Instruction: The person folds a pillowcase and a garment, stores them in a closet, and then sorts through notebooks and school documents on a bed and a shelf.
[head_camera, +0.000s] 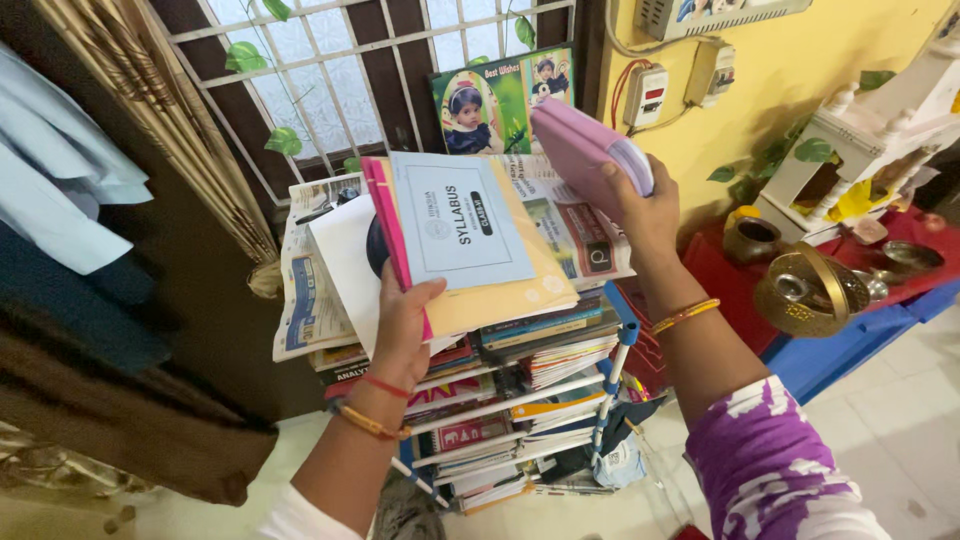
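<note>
Our left hand grips a booklet stack; right hand clasps a pink book (both lifted off the full rack, unplaced).

Your rack holds stacked books on white-railed tiers; newspapers lie on the top pile.

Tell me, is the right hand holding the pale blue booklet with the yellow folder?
No, the right hand grips a thick pink book; the left hand holds the pale blue booklet.
</note>
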